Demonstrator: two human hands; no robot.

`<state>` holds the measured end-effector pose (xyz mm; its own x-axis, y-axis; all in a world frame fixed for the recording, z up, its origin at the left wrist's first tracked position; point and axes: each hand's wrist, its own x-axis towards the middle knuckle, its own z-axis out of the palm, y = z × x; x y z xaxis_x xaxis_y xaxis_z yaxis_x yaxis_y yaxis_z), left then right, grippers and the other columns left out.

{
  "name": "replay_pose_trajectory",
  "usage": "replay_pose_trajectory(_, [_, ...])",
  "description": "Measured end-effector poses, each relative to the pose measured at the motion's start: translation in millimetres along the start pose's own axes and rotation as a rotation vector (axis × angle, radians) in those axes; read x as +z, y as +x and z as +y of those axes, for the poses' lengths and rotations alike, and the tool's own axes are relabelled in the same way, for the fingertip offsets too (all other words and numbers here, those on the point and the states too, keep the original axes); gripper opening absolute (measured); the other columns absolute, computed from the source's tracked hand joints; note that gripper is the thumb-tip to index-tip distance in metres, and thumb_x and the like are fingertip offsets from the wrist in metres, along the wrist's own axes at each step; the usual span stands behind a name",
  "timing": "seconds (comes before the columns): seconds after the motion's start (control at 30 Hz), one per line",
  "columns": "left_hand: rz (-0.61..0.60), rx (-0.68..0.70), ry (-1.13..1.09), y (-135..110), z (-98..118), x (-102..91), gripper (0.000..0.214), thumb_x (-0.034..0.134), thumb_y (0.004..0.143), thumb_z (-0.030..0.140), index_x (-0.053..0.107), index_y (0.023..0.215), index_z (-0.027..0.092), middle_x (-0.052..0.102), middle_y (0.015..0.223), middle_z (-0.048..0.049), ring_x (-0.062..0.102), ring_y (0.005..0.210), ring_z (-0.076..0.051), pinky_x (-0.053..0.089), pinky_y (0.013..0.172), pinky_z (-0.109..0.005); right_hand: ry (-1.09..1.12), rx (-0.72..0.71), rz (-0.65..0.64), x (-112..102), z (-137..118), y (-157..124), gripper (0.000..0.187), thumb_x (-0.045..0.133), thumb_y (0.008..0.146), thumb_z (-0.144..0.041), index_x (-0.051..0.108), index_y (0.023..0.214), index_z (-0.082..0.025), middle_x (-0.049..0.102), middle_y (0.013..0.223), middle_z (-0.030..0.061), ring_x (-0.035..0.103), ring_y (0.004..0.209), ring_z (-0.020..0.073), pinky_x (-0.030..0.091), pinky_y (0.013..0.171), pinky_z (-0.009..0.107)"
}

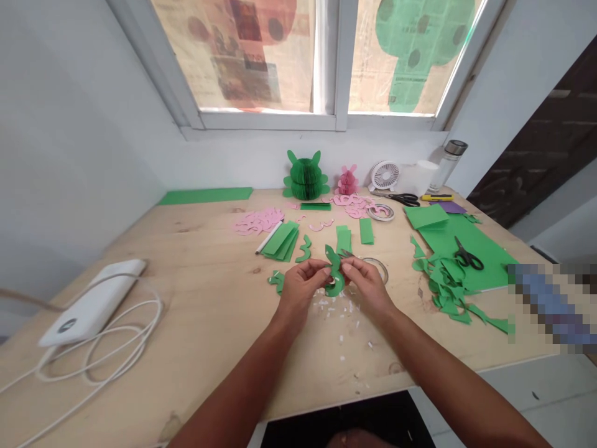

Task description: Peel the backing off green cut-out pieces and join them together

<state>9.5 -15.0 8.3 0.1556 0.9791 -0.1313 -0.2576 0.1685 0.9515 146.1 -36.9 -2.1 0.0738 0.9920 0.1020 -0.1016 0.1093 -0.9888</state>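
A wavy-edged green paper cutout (334, 283) is held up between my two hands, above the front middle of the table. My left hand (298, 286) pinches its left edge between thumb and fingers. Thumb and fingertips of my right hand (368, 281) close on its right edge. Small white bits show on the cutout, and similar white paper scraps (342, 339) lie scattered below. A dark pointed tip pokes out behind my right fingers; I cannot tell what it belongs to. Another curvy green cutout (304, 249) lies beyond my left hand, and a tape roll (382, 269) is partly hidden behind my right.
Folded green papers (282, 241) and pink cutouts (259, 221) lie further back. Black scissors (467, 255) rest on green sheets at right, beside green offcuts (445, 280). A green honeycomb paper figure (305, 177) stands by the wall. A white power bank (96, 302) with cable sits left.
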Motion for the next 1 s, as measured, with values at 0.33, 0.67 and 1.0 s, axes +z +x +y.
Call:
replay_pose_trajectory(0.33, [-0.052, 0.003, 0.053, -4.6, 1.0, 3.8, 0.022, 0.073, 0.057, 0.027, 0.064, 0.071, 0.013, 0.064, 0.063, -0.0016, 0.059, 0.057, -0.012, 0.049, 0.059, -0.025, -0.087, 0.012, 0.018, -0.1, 7.7, 4.1, 0.016, 0.064, 0.066, -0.031, 0.054, 0.066, -0.018, 0.046, 0.054, -0.0061, 0.043, 0.05, 0.0096, 0.035, 0.049, 0.022])
replay_pose_trajectory(0.67, [-0.131, -0.008, 0.17, -1.9, -4.3, 2.4, 0.018, 0.072, 0.057, 0.026, 0.063, 0.065, 0.013, 0.063, 0.06, -0.0019, 0.057, 0.054, -0.012, 0.046, 0.053, -0.022, 0.007, 0.054, 0.063, -2.6, 15.0, 5.2, 0.023, 0.067, 0.065, -0.037, 0.057, 0.071, -0.018, 0.053, 0.06, -0.0035, 0.047, 0.052, 0.0109, 0.037, 0.051, 0.023])
replay_pose_trajectory(1.0, [-0.16, -0.03, 0.141, -3.2, -6.0, 4.5, 0.019, 0.073, 0.055, 0.025, 0.063, 0.066, 0.013, 0.063, 0.059, -0.0013, 0.057, 0.051, -0.012, 0.048, 0.052, -0.024, 0.045, 0.064, 0.076, -2.4, 11.4, 4.6, 0.019, 0.067, 0.067, -0.035, 0.059, 0.072, -0.018, 0.056, 0.06, -0.0029, 0.049, 0.052, 0.0107, 0.038, 0.05, 0.023])
